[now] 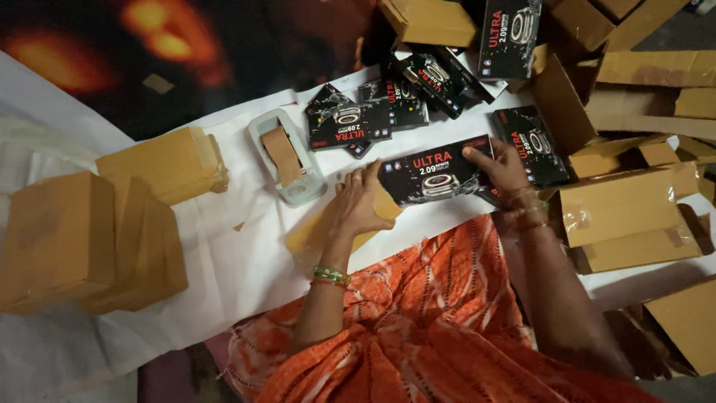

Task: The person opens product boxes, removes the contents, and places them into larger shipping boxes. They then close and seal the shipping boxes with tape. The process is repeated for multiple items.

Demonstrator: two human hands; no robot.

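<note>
A black retail box [436,171] with a picture of a smartwatch lies across the white sheet in front of me. My left hand [359,200] grips its left end, over a flat brown cardboard piece [322,233] that lies under it. My right hand [501,169] holds the box's right end, fingers on its top edge. Both wrists wear bangles. My orange patterned garment fills the lower middle of the view.
Several more black watch boxes [388,104] lie scattered beyond. A grey tape dispenser [287,157] with brown tape stands left of my hands. Closed brown cartons [89,231] are stacked at the left; open and flattened cartons [630,216] crowd the right.
</note>
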